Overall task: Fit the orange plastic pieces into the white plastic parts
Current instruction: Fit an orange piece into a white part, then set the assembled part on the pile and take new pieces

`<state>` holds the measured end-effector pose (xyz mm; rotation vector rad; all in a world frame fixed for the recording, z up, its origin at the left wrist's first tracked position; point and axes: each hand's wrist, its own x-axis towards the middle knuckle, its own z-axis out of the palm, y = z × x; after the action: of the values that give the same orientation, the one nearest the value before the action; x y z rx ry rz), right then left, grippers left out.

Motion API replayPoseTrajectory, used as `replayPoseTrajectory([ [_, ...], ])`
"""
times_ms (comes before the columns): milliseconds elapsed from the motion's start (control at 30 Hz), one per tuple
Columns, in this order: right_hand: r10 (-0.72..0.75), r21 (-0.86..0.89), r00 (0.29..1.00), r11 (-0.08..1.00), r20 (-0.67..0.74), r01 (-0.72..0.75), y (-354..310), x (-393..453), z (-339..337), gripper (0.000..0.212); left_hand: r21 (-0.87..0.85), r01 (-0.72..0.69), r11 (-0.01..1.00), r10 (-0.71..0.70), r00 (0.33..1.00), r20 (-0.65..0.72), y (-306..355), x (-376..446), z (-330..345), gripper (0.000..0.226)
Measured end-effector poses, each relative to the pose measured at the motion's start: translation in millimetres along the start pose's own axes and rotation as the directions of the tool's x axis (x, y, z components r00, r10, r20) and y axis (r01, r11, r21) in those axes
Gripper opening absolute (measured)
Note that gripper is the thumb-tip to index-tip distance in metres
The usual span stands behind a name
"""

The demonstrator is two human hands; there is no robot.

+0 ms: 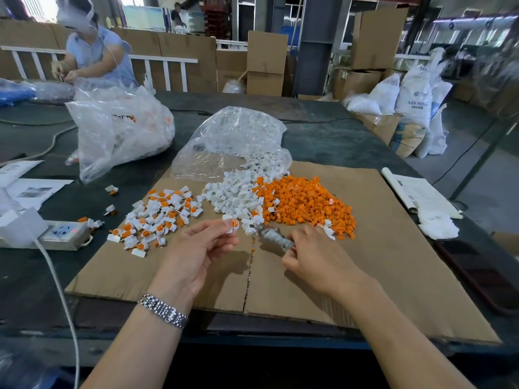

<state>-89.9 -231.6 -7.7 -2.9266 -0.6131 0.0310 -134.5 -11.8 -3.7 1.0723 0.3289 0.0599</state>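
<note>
white part w/ orange piece (232, 225) in left hand (196, 251) fingers

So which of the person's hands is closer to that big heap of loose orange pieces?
Right. The right hand sits just below the orange heap, near its lower edge. The left hand is further left, nearer the finished pieces.

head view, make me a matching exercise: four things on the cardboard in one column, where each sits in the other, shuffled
Things:
1. orange pieces pile
2. loose white parts pile
3. assembled white-and-orange pieces
4. grey tool

Places:
A. in the right hand
B. left part of the cardboard
C. spilling from the mouth of the clear bag
D. right of the white pile

Pairs: 1-D, 2-C, 3-B, 4-A
</note>
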Motion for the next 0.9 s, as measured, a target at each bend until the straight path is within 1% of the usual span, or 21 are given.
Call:
replayPoseTrajectory([
  [33, 0.018, 0.06, 1.0, 0.998, -0.008, -0.018, -2.6, 1.2, -4.1, 0.014, -0.008, -0.008, 1.0, 0.008, 1.0, -0.009, -0.2, 0.4, 0.2, 0.019],
  [67, 0.04, 0.124, 0.999, 0.991, 0.002, -0.04, -5.6, 2.5, -9.5, 0.018, -0.012, -0.018, 1.0, 0.018, 1.0, -0.016, -0.2, 0.8, 0.8, 0.019],
  [100, 0.053, 0.192, 0.998, 0.98, 0.039, -0.059, -8.8, 4.0, -15.9, 0.023, -0.011, -0.034, 0.999, 0.034, 0.999, -0.023, -0.1, 1.3, 1.4, 0.019],
  [133, 0.053, 0.285, 0.993, 0.955, 0.108, -0.082, -12.9, 5.5, -22.9, 0.025, -0.007, -0.055, 0.998, 0.054, 0.998, -0.027, 0.5, 1.8, 1.9, 0.02],
  [167, 0.045, 0.401, 0.98, 0.908, 0.192, -0.12, -18.1, 6.5, -28.9, 0.025, -0.005, -0.078, 0.997, 0.078, 0.997, -0.026, 1.3, 2.2, 3.1, 0.021],
  [233, 0.008, 0.63, 0.934, 0.736, 0.358, -0.248, -29.6, 6.5, -37.8, 0.022, -0.014, -0.118, 0.993, 0.118, 0.993, -0.023, 3.9, 2.7, 6.3, 0.021],
  [267, -0.02, 0.7, 0.919, 0.654, 0.395, -0.287, -34.2, 6.5, -40.7, 0.022, -0.022, -0.135, 0.991, 0.134, 0.991, -0.027, 5.2, 3.0, 8.1, 0.018],
  [300, -0.043, 0.733, 0.916, 0.615, 0.398, -0.29, -37.8, 6.9, -43.1, 0.022, -0.027, -0.15, 0.988, 0.149, 0.988, -0.035, 6.2, 3.4, 10.0, 0.015],
  [367, -0.069, 0.749, 0.925, 0.611, 0.374, -0.257, -43.4, 7.9, -45.5, 0.022, -0.023, -0.173, 0.985, 0.171, 0.984, -0.056, 7.5, 4.2, 12.9, 0.012],
  [433, -0.079, 0.763, 0.933, 0.601, 0.351, -0.237, -47.7, 7.0, -46.7, 0.021, -0.014, -0.18, 0.984, 0.178, 0.981, -0.081, 7.8, 5.0, 13.6, 0.014],
  [600, -0.092, 0.781, 0.929, 0.575, 0.359, -0.244, -54.9, 3.3, -41.2, 0.018, 0.016, -0.192, 0.981, 0.192, 0.974, -0.123, 7.3, 7.8, 12.6, 0.01],
  [667, -0.096, 0.764, 0.937, 0.609, 0.336, -0.212, -57.1, 3.3, -38.8, 0.014, 0.036, -0.196, 0.98, 0.199, 0.971, -0.13, 6.4, 8.3, 13.1, 0.009],
  [833, -0.1, 0.688, 0.952, 0.713, 0.289, -0.134, -62.3, 4.0, -30.6, 0.022, 0.086, -0.201, 0.976, 0.212, 0.966, -0.149, 4.3, 7.2, 13.7, 0.013],
  [900, -0.09, 0.669, 0.968, 0.738, 0.233, -0.092, -66.1, 3.9, -27.3, 0.024, 0.085, -0.2, 0.976, 0.211, 0.965, -0.157, 4.0, 7.1, 14.8, 0.012],
])
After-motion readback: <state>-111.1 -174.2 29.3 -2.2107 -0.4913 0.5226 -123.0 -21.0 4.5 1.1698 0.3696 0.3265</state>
